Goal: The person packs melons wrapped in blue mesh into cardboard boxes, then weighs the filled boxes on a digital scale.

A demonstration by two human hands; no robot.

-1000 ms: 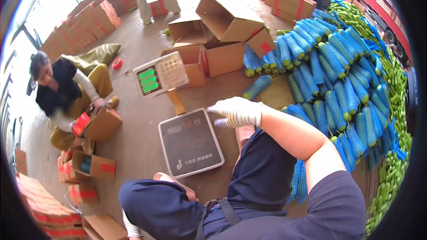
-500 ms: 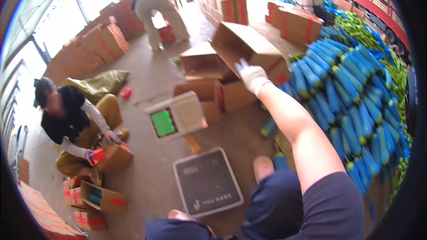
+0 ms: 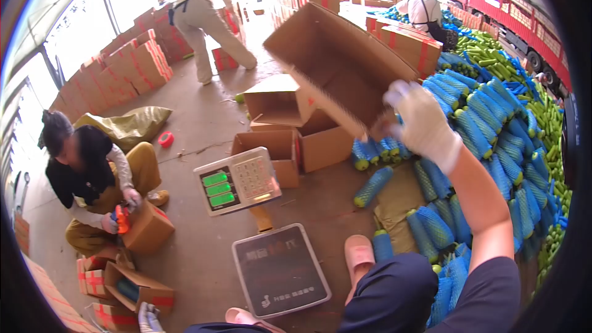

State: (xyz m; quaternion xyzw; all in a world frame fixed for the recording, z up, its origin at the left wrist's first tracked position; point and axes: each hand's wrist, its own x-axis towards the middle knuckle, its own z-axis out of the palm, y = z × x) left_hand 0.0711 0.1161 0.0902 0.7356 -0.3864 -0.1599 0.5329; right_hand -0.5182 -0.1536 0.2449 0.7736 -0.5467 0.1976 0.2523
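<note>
My right hand (image 3: pixel 422 120), in a white glove, grips the near edge of an open, empty cardboard box (image 3: pixel 345 55), which is tilted in the air with its opening towards me. My left hand (image 3: pixel 150 319), also gloved, shows at the bottom edge beside a small open box (image 3: pixel 139 287) with blue-netted contents; whether it holds anything is unclear. Between my hands stands a scale with a dark platform (image 3: pixel 282 270) and a green-lit display (image 3: pixel 237 182). More open boxes (image 3: pixel 327 142) stand behind the scale.
Blue-netted green vegetables (image 3: pixel 499 148) are heaped at the right. A seated person (image 3: pixel 92 179) handles a tape dispenser (image 3: pixel 122 219) over a box at the left. Two other people, stacked cartons (image 3: pixel 123 74), a red tape roll (image 3: pixel 165 139) and a red truck (image 3: pixel 512 12) are farther back.
My right hand has lifted the box off the others and brought it nearer. My left hand has come into view at the bottom. The person at the back has straightened somewhat.
</note>
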